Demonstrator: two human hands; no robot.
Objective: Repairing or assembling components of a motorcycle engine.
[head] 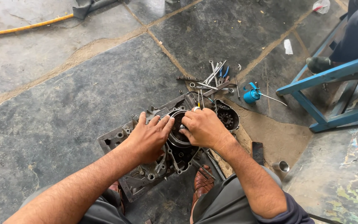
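A grey metal engine case (117, 139) lies on the stone floor in front of me, between my knees. A dark round drum-shaped part (178, 137) sits in its middle. My left hand (148, 137) rests flat on the case, fingers spread against the drum's left rim. My right hand (204, 127) is closed over the drum's right side, fingers curled on a small part at its centre; what it pinches is hidden. A second round toothed part (228, 117) lies just right of my right hand.
A pile of spanners and pliers (213, 81) lies beyond the case, with a blue oil can (252, 95) to its right. A blue metal frame (332, 89) stands at right, with another person's foot on it. A small metal cup (284, 166) and a yellow hose (25, 27) are also on the floor.
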